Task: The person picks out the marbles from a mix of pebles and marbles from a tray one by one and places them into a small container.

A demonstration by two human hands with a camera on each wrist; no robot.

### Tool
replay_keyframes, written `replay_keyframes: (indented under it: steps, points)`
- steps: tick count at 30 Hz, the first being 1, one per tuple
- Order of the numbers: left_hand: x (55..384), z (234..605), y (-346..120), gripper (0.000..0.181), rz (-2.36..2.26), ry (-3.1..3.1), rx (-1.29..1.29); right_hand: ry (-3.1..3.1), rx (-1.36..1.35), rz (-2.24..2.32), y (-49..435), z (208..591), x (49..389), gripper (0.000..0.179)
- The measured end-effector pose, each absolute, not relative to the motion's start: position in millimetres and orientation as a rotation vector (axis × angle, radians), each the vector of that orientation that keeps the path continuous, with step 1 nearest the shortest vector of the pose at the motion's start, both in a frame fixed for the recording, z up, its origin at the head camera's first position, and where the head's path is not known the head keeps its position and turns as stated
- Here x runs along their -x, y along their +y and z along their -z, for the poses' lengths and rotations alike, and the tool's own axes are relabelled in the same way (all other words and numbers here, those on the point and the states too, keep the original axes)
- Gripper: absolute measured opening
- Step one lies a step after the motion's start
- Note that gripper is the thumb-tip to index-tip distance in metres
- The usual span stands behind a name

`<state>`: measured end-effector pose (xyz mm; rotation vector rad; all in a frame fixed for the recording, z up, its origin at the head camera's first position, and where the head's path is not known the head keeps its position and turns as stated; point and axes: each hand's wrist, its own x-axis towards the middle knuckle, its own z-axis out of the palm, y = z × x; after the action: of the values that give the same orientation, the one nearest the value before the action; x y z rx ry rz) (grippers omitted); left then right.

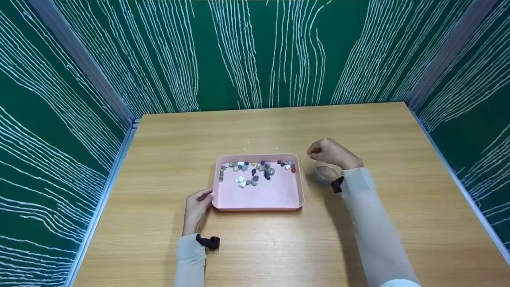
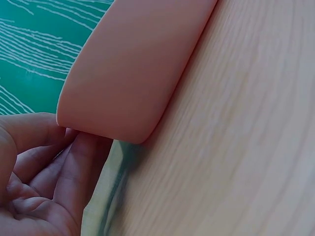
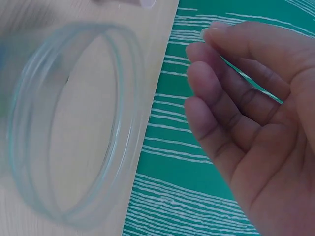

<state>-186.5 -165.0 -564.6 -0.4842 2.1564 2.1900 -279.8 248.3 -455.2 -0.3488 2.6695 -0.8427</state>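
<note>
- Left hand [image 1: 196, 209]: pinching edge of pink tray [image 1: 259, 199].
- Right hand [image 1: 333, 153]: fingers curved near glass jar [image 1: 327, 172]; any hold, cannot tell.
- Stones [image 1: 270, 171]: inside tray; a left-hand tug could scatter them.

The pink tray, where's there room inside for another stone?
The pink tray is bare between the white stones and its near edge, and on the right below the red stone. It's crowded along the far edge, where small stones bunch, and around the white stones, which have grey stones beside them.
</note>
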Motion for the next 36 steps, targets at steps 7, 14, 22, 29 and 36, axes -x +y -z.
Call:
replay_keyframes:
  steps: [7, 14, 22, 29, 36]
  points:
    - [186, 565, -165, 0.031, -2.187, 2.143, 0.471, 2.667, 0.344, 0.845, 224, 454, 287, 0.022]
    - [187, 565, -164, 0.029, -2.176, 2.185, 0.457, 2.66, 0.346, 0.851, 200, 459, 293, 0.023]
    - [187, 566, -165, 0.03, -2.174, 2.201, 0.438, 2.631, 0.345, 0.888, 179, 466, 297, 0.027]
    - [187, 566, -166, 0.03, -2.156, 2.203, 0.455, 2.563, 0.312, 0.937, 164, 472, 298, 0.03]
    - [188, 567, -164, 0.029, -2.134, 2.213, 0.498, 2.552, 0.288, 0.906, 147, 476, 299, 0.03]
